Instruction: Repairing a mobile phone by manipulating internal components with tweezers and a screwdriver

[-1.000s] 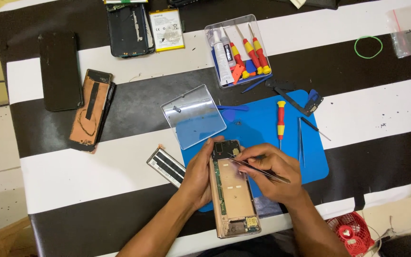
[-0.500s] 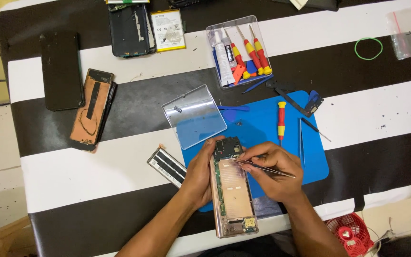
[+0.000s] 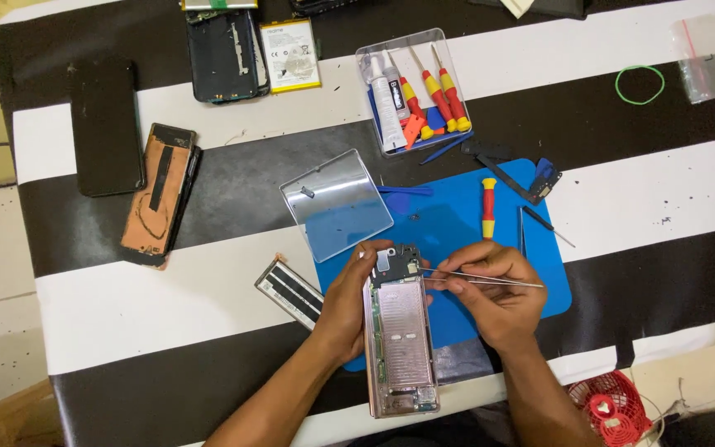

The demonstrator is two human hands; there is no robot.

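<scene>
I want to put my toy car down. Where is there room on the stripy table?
Bare stripes lie between the green rubber band and the blue mat, and left of the opened phone, below the copper-backed panel. It is crowded around both hands and the screwdriver tray.

The tweezers' tips [image 3: 425,275] over the opened phone [image 3: 400,339] are too small to tell apart.
</scene>
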